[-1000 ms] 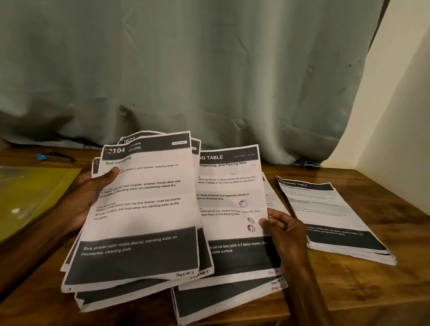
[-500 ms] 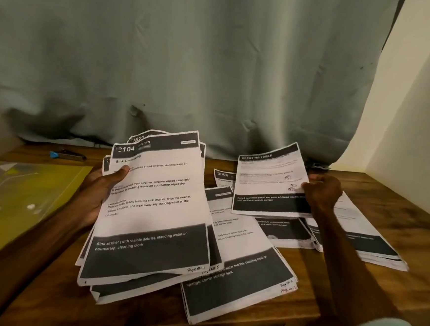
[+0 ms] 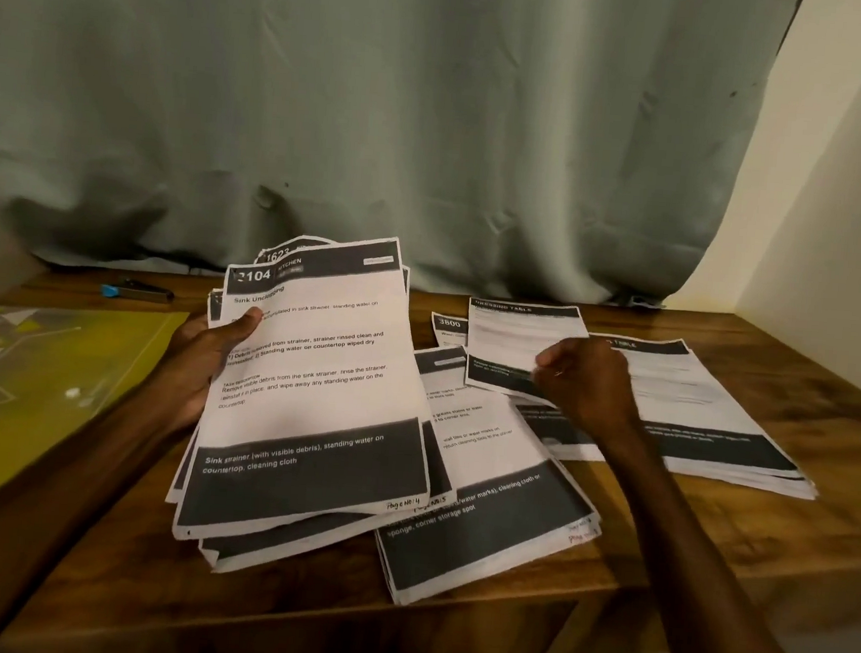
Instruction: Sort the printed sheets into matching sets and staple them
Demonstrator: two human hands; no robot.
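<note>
Table edge: the wooden table [image 3: 711,528] fills the lower frame, and a loose middle pile [image 3: 484,531] lies at lower centre with its long axis running toward the upper left.
Left grip: the left hand [image 3: 194,354], left of centre, grips the held stack [image 3: 312,368]. Its thumb is clamped over the top page, headed 2104 Kitchen, and its fingers are hidden underneath. The stack is fanned and tilted up toward the camera.
Right grip: the right hand [image 3: 588,385], right of centre, has its fingers curled and pinched on the lower right edge of one Dressing Table sheet [image 3: 510,337].
Sheet position: the sheet spreads left and up-frame from the pinch, its header at the far end. Whether it is touching the papers beneath cannot be told.
Key relation: the Dressing Table pile [image 3: 711,400] carries the same heading and lies just right of the right hand, its long axis angled toward the lower right. I judge the sheet must travel rightward, across the wrist, and turn a little to line up with the pile.
Nearer hand: the right hand; the left is occupied and well apart.
Beyond: a 3800 sheet [image 3: 448,327] peeks out just left of the pinched sheet.
Far left: the yellow folder [image 3: 28,372], and behind it what is probably the stapler [image 3: 137,294], untouched and well apart from both hands.
Back: a grey-green curtain [image 3: 383,116].
</note>
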